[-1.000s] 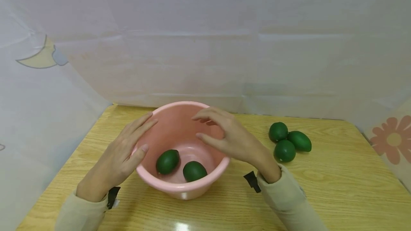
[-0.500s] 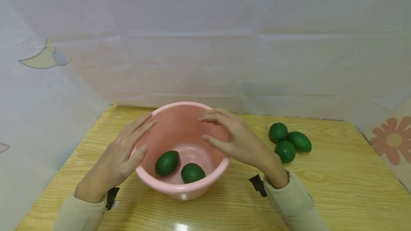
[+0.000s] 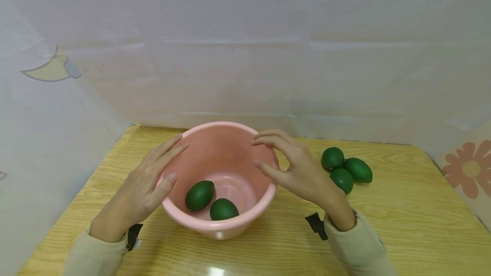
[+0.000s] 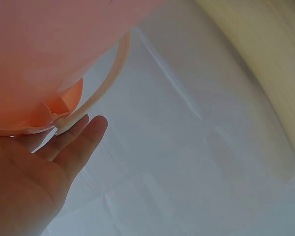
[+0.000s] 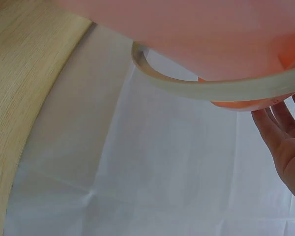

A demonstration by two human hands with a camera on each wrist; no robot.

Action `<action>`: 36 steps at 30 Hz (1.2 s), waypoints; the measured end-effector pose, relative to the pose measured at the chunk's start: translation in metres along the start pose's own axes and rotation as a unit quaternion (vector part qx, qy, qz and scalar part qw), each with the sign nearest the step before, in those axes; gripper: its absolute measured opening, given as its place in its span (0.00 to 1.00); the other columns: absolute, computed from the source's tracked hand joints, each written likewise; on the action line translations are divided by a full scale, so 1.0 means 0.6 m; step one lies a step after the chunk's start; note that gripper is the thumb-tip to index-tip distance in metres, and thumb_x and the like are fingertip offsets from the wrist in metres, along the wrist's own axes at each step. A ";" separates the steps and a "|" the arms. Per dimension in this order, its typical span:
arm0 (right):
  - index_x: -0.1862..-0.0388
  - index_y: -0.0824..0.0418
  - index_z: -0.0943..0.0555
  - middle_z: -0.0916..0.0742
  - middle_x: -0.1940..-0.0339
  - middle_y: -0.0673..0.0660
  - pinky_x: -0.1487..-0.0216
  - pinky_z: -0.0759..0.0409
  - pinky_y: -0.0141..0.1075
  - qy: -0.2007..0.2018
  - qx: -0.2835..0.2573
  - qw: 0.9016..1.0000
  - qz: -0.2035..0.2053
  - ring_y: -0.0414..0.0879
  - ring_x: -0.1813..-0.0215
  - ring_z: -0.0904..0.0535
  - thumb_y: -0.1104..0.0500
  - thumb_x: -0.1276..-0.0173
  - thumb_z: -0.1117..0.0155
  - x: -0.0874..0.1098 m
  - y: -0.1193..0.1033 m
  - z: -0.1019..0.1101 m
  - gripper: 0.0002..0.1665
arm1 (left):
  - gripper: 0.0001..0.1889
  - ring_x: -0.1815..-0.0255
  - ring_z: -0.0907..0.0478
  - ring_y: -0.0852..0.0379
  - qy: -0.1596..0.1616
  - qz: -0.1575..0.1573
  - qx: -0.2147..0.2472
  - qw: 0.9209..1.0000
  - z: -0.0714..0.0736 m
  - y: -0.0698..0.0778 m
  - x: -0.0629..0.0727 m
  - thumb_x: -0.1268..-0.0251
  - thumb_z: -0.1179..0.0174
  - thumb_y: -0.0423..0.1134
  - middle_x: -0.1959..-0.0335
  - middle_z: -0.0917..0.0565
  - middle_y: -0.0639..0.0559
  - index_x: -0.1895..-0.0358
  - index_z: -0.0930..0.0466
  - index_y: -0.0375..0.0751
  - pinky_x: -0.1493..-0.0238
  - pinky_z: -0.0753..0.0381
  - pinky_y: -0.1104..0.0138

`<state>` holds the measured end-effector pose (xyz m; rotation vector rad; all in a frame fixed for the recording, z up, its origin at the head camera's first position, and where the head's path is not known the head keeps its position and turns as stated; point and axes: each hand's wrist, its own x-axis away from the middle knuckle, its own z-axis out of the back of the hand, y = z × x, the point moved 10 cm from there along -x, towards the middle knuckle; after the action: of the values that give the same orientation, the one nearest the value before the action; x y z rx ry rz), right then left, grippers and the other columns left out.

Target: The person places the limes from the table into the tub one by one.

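A pink bucket stands on the table, and two dark green lime-like fruits lie in its bottom. One fruit is at the left, and the second fruit lies nearer the front wall. My left hand rests on the left rim, its fingers extended over the edge. At the right rim my right hand has loosely bent fingers over the edge and holds nothing. In the right wrist view its fingertips touch or nearly touch the rim. A pale bail handle hangs outside the bucket, also seen in the left wrist view.
To the right on the wooden table sit three more green fruits, touching one another: a round one, another partly behind my right wrist, and a longer one. A pale patterned sheet hangs behind the table.
My right hand has moved right, from over the bucket's inside to its right rim. The front fruit has shifted left toward the other one. My left hand has stayed in place.
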<state>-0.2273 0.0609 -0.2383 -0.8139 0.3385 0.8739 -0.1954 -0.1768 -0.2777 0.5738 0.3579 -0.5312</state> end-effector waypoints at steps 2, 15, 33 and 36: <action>0.46 0.58 0.18 0.17 0.42 0.56 0.40 0.22 0.38 0.014 0.003 1.000 0.008 0.47 0.39 0.21 0.64 0.41 0.26 0.002 -0.001 0.006 0.22 | 0.31 0.22 0.42 0.47 0.000 0.000 0.000 1.000 0.000 0.000 0.000 0.32 0.49 0.35 0.22 0.40 0.49 0.25 0.36 0.49 0.36 0.34 0.40; 0.47 0.60 0.18 0.17 0.42 0.55 0.38 0.25 0.29 0.042 0.013 0.999 0.009 0.46 0.40 0.21 0.67 0.40 0.28 0.017 0.012 0.028 0.21 | 0.31 0.23 0.41 0.47 0.004 -0.004 0.001 1.000 -0.001 0.001 0.000 0.32 0.49 0.35 0.22 0.39 0.48 0.25 0.36 0.48 0.36 0.34 0.40; 0.45 0.57 0.19 0.17 0.42 0.52 0.44 0.26 0.29 0.067 0.060 0.996 -0.003 0.46 0.44 0.20 0.69 0.47 0.25 0.050 0.040 0.056 0.28 | 0.30 0.23 0.41 0.47 0.013 -0.007 0.002 1.000 0.002 0.005 -0.001 0.32 0.49 0.35 0.22 0.38 0.49 0.25 0.36 0.49 0.37 0.34 0.40; 0.45 0.57 0.19 0.16 0.42 0.52 0.44 0.25 0.30 0.070 0.068 0.995 -0.007 0.46 0.45 0.20 0.69 0.46 0.25 0.056 0.045 0.059 0.28 | 0.30 0.23 0.41 0.48 0.015 -0.009 0.002 1.000 0.002 0.007 -0.002 0.32 0.49 0.35 0.22 0.38 0.50 0.25 0.36 0.49 0.36 0.34 0.41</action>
<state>-0.2296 0.1160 -0.2472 -0.7523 0.5093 0.7741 -0.1938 -0.1742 -0.2743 0.5832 0.3907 -0.5406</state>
